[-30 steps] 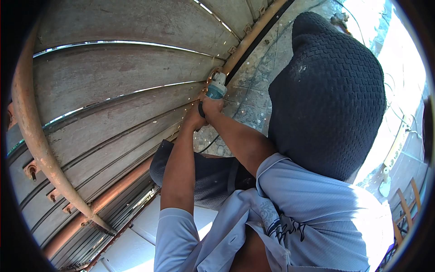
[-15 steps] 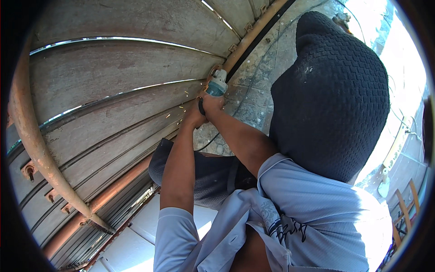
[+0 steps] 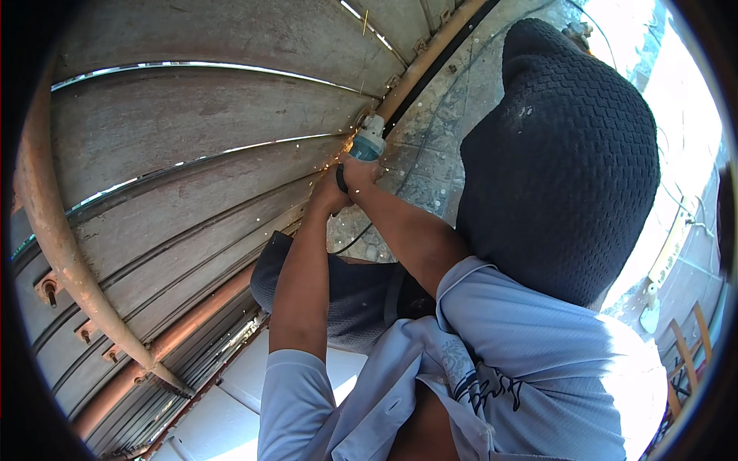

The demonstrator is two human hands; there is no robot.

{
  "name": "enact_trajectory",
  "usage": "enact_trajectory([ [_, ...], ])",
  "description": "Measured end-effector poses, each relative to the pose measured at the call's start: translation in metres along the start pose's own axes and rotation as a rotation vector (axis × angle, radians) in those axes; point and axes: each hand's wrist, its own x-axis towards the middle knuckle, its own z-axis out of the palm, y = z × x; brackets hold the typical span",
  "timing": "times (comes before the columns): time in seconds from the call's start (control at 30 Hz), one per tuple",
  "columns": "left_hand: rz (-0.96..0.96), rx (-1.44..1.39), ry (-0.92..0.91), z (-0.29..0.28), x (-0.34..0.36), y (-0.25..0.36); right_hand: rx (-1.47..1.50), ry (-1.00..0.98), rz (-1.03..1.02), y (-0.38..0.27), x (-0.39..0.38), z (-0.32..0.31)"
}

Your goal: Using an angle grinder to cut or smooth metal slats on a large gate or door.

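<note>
An angle grinder [image 3: 367,144] with a teal body and grey metal head is pressed against the rust-coloured pipe frame at the edge of the wooden slats. Orange sparks [image 3: 348,144] fly off beside its head, mostly toward the left and down. My right hand [image 3: 360,174] is closed round the teal body just behind the head. Farther back, my left hand [image 3: 328,197] grips the grinder's rear part; its fingers are partly hidden. Between the two hands shows a black curved part [image 3: 341,178]. The disc itself is mostly hidden.
Long brown slats [image 3: 207,115] fill the left side, crossed by a rusty round pipe [image 3: 65,230] with bolts. A dark cable [image 3: 357,240] runs across the stained floor [image 3: 430,165]. My knee in dark textured cloth [image 3: 561,169] rises at right; a power strip [image 3: 671,246] lies beyond.
Sparks have grown denser around the grinder's head, with some now flying farther up over the slats. My hands and the grinder have hardly moved.
</note>
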Motion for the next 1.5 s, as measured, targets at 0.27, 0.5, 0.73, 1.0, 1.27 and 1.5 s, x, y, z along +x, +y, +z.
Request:
enact_trajectory([
  [0.27,-0.034,0.006,0.031,0.010,0.002,-0.015,0.037,-0.017,0.019,0.011,-0.001,0.004],
  [0.5,-0.082,0.036,0.075,0.015,-0.002,-0.037,0.039,-0.046,0.033,0.027,-0.001,0.016],
  [0.73,-0.050,-0.038,-0.029,0.007,-0.001,-0.030,0.037,-0.033,0.019,0.017,-0.007,0.013],
  [1.0,-0.108,0.018,-0.033,-0.001,0.003,-0.003,0.007,0.025,-0.038,0.006,0.006,0.009],
  [1.27,-0.110,0.033,-0.019,-0.001,-0.004,0.005,0.059,-0.011,0.032,0.006,-0.001,0.004],
  [1.5,-0.034,-0.014,-0.045,0.001,0.000,-0.001,0.036,-0.011,0.031,0.010,0.004,0.004],
])
